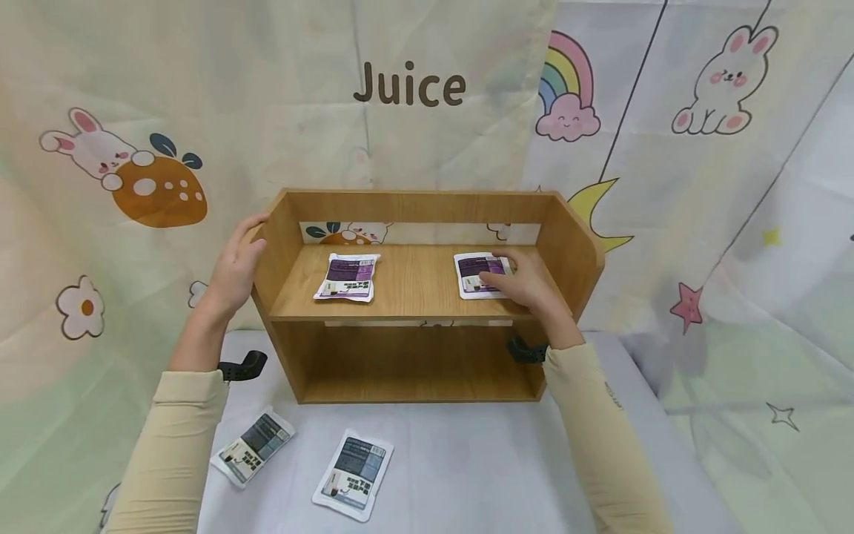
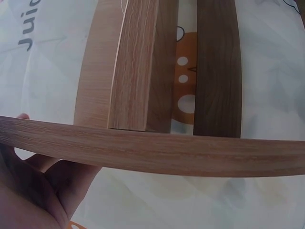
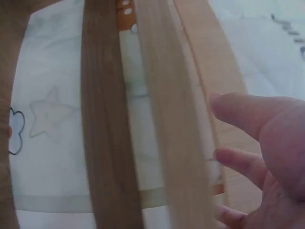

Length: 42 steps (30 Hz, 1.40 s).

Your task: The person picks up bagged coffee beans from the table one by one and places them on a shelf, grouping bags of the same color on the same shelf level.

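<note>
Right hand [image 1: 523, 283] over a purple-and-white packet [image 1: 471, 279] on the upper shelf [image 1: 414, 276]

The right grip is loose, with thumb and fingers spread and nothing pinched between them; the thumb reaches over the right part of the packet, which lies flat toward the right end of the upper shelf; whether the fingertips touch it, I cannot tell. The left hand [image 1: 232, 265] grips the left side panel [image 1: 272, 259] of the wooden rack [image 1: 427, 206], thumb on the outer face and a fingertip showing past the edge in the left wrist view; a second purple packet [image 1: 347, 277] lies near that panel, well apart from the first.

Below, on the white tabletop [image 1: 480, 467], lie two grey-and-white packets, apart from each other; the slanted packet [image 1: 253, 448] is near the left forearm, and the front packet [image 1: 353, 475] is to its right, before the rack; each wrist wears a black strap; behind everything hangs a pale cloth [image 1: 280, 74] printed with rabbits, a rainbow, an orange strawberry and the word "Juice".
</note>
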Each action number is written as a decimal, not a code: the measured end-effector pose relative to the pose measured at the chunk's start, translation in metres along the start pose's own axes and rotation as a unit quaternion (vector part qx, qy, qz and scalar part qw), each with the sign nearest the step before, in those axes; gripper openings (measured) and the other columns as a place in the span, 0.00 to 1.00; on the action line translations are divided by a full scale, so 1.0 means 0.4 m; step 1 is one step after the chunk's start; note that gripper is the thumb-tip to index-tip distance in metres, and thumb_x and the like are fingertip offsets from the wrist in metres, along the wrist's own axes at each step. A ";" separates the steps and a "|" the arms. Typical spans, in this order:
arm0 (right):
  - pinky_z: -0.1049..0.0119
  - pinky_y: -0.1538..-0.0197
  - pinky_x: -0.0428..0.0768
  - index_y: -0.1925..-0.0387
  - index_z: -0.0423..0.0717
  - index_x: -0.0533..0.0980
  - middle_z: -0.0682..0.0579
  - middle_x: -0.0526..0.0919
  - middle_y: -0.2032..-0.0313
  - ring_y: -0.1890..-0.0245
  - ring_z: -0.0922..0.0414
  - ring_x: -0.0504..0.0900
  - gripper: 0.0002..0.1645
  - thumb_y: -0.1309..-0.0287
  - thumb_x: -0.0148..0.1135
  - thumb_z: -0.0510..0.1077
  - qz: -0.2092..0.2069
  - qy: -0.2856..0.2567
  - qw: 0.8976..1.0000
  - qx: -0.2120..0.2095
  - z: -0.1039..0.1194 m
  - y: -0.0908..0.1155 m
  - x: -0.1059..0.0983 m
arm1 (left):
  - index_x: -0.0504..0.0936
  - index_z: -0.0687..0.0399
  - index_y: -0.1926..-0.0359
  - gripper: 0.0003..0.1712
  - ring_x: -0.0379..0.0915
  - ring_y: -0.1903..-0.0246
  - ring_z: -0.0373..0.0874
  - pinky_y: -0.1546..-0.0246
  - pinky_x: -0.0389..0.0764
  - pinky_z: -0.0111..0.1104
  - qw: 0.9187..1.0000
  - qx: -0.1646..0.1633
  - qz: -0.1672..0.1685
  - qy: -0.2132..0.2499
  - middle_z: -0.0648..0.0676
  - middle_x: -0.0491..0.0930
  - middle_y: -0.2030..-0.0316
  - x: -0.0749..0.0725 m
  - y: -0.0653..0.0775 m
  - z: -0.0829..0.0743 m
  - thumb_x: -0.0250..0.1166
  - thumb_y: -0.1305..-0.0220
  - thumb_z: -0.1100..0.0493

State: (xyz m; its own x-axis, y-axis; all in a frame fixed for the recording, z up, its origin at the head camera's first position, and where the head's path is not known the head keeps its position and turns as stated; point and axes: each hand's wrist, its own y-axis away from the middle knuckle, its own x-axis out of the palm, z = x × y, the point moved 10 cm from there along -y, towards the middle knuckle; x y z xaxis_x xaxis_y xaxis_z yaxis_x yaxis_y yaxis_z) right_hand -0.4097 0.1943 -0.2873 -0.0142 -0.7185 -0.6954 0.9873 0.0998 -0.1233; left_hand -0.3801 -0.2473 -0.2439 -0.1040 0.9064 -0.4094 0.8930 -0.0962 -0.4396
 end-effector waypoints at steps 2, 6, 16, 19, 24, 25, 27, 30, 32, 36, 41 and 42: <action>0.42 0.37 0.61 0.34 0.45 0.69 0.40 0.63 0.35 0.37 0.42 0.61 0.38 0.42 0.66 0.57 -0.016 0.015 1.000 -0.012 0.024 0.026 -0.025 | 0.53 0.41 0.26 0.28 0.53 0.37 0.64 0.44 0.56 0.67 1.000 0.000 0.002 0.005 0.59 0.52 0.30 0.002 -0.002 -0.001 0.37 0.24 0.49; 0.44 0.42 0.67 0.38 0.45 0.72 0.42 0.69 0.38 0.40 0.41 0.67 0.32 0.40 0.65 0.55 -0.032 0.011 0.998 -0.052 0.106 0.080 -0.079 | 0.51 0.39 0.26 0.28 0.54 0.38 0.64 0.45 0.57 0.68 1.000 -0.004 0.001 0.011 0.60 0.52 0.31 -0.002 -0.004 0.001 0.36 0.24 0.49; 0.57 0.51 0.72 0.44 0.44 0.76 0.47 0.78 0.51 0.52 0.52 0.74 0.22 0.35 0.61 0.51 -0.078 -0.015 0.988 -0.135 0.228 0.173 -0.253 | 0.52 0.42 0.26 0.28 0.54 0.38 0.63 0.44 0.56 0.67 1.000 0.007 -0.002 0.013 0.60 0.53 0.31 0.008 -0.002 -0.002 0.36 0.24 0.50; 0.61 0.51 0.70 0.44 0.44 0.75 0.48 0.79 0.52 0.52 0.54 0.74 0.22 0.34 0.60 0.52 -0.100 -0.018 0.984 -0.143 0.233 0.175 -0.310 | 0.52 0.41 0.26 0.28 0.54 0.38 0.64 0.44 0.56 0.67 1.000 0.007 -0.005 0.015 0.60 0.53 0.31 0.007 -0.003 -0.001 0.36 0.24 0.50; 0.63 0.51 0.69 0.43 0.45 0.76 0.49 0.77 0.50 0.51 0.56 0.72 0.23 0.34 0.58 0.52 -0.139 -0.043 0.982 -0.116 0.184 0.174 -0.374 | 0.53 0.41 0.26 0.28 0.54 0.38 0.64 0.45 0.57 0.68 1.000 0.001 -0.003 0.007 0.60 0.53 0.31 0.008 0.004 0.004 0.37 0.24 0.49; 0.62 0.51 0.69 0.43 0.45 0.76 0.49 0.76 0.49 0.50 0.56 0.72 0.23 0.34 0.58 0.53 -0.143 -0.051 0.983 -0.107 0.169 0.170 -0.381 | 0.53 0.41 0.26 0.28 0.54 0.38 0.64 0.45 0.57 0.68 1.000 0.001 -0.002 0.007 0.60 0.53 0.31 0.008 0.005 0.004 0.37 0.24 0.48; 0.62 0.51 0.70 0.42 0.46 0.75 0.49 0.74 0.47 0.48 0.55 0.71 0.23 0.33 0.57 0.53 -0.147 -0.067 0.983 -0.090 0.142 0.161 -0.391 | 0.53 0.41 0.26 0.28 0.53 0.38 0.65 0.45 0.56 0.69 1.000 0.003 -0.002 0.008 0.61 0.53 0.30 0.006 0.006 0.004 0.37 0.24 0.48; 0.61 0.51 0.71 0.41 0.46 0.74 0.48 0.72 0.45 0.46 0.52 0.70 0.25 0.33 0.56 0.55 -0.149 -0.086 0.983 -0.062 0.100 0.142 -0.397 | 0.53 0.41 0.26 0.28 0.53 0.37 0.65 0.44 0.55 0.68 1.000 0.006 -0.004 0.007 0.60 0.52 0.30 0.004 0.001 0.000 0.38 0.24 0.48; 0.59 0.48 0.71 0.40 0.46 0.73 0.48 0.71 0.44 0.44 0.52 0.70 0.26 0.33 0.56 0.55 -0.151 -0.098 0.982 -0.049 0.072 0.135 -0.396 | 0.53 0.41 0.26 0.29 0.52 0.36 0.66 0.44 0.54 0.69 1.000 0.005 -0.006 0.004 0.60 0.52 0.30 0.004 0.001 0.001 0.38 0.24 0.48; 0.52 0.42 0.69 0.37 0.46 0.71 0.45 0.69 0.39 0.41 0.50 0.68 0.29 0.33 0.56 0.56 -0.150 -0.118 0.981 -0.023 0.017 0.121 -0.388 | 0.52 0.41 0.25 0.29 0.51 0.35 0.66 0.43 0.53 0.69 1.000 0.005 -0.007 -0.001 0.59 0.51 0.29 0.004 0.003 0.002 0.37 0.24 0.48; 0.47 0.38 0.68 0.34 0.49 0.68 0.43 0.67 0.37 0.39 0.46 0.67 0.31 0.33 0.55 0.58 -0.153 -0.139 0.978 -0.004 -0.033 0.108 -0.370 | 0.52 0.43 0.25 0.29 0.52 0.36 0.66 0.44 0.55 0.69 1.000 0.010 -0.006 0.002 0.60 0.52 0.30 0.001 0.004 0.000 0.37 0.24 0.50; 0.46 0.38 0.67 0.33 0.49 0.67 0.43 0.67 0.36 0.38 0.46 0.67 0.32 0.33 0.55 0.58 -0.152 -0.147 0.977 -0.004 -0.040 0.105 -0.361 | 0.52 0.43 0.25 0.29 0.53 0.36 0.66 0.44 0.55 0.69 1.000 0.011 -0.006 0.002 0.61 0.52 0.30 -0.002 0.005 0.000 0.37 0.24 0.50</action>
State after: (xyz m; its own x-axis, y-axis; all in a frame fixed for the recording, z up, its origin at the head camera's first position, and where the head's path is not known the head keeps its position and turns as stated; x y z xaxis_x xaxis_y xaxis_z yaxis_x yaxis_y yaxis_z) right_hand -0.3688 0.3133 -0.2034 -0.2599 -0.8820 -0.3932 0.9433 -0.1450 -0.2984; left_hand -0.3781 -0.2480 -0.2444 -0.1126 0.9092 -0.4008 0.8820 -0.0943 -0.4617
